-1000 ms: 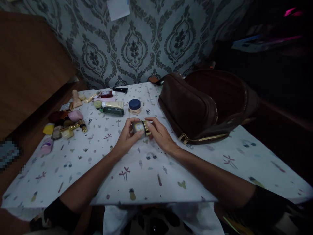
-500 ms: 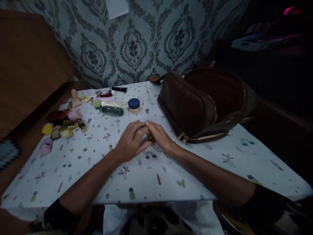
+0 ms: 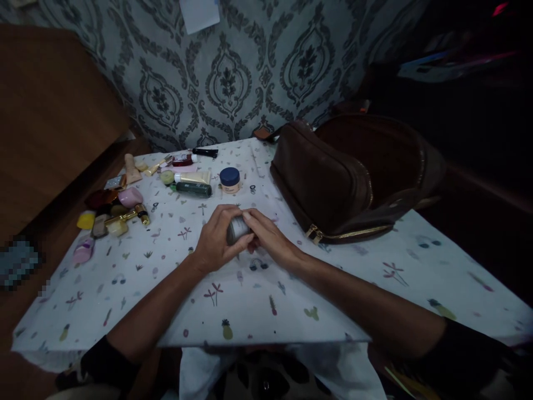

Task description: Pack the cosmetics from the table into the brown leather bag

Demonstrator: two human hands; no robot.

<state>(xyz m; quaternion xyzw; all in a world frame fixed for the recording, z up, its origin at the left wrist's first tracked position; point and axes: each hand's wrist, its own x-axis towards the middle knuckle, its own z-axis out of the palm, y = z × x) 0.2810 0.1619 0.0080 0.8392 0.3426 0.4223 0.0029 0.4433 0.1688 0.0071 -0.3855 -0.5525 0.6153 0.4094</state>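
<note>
Between my two hands, just above the middle of the patterned tablecloth, is a small greyish jar [image 3: 238, 230] with a label. My left hand [image 3: 219, 236] is wrapped round its left side, thumb underneath along the near edge. From the right, my right hand [image 3: 266, 233] closes over the jar's other end, which its fingers hide. Beyond them stands a cream jar with a dark blue lid [image 3: 230, 180], touched by neither hand. To the right lies a brown leather bag [image 3: 320, 183], its top gaping and its gold zip facing me.
At the left is a cluster of cosmetics, among them a pink-capped item [image 3: 130, 196], a gold tube [image 3: 127, 218] and a purple pot [image 3: 84, 249]. Farther back lie a dark green tube [image 3: 192, 189] and a cream tube [image 3: 194, 178]. A patterned wall [image 3: 229, 83] rises behind the table.
The jar has turned in my hands, so its grey labelled side shows more and the gold band at its right end is now hidden. The other things stay put; the view has shifted slightly.
</note>
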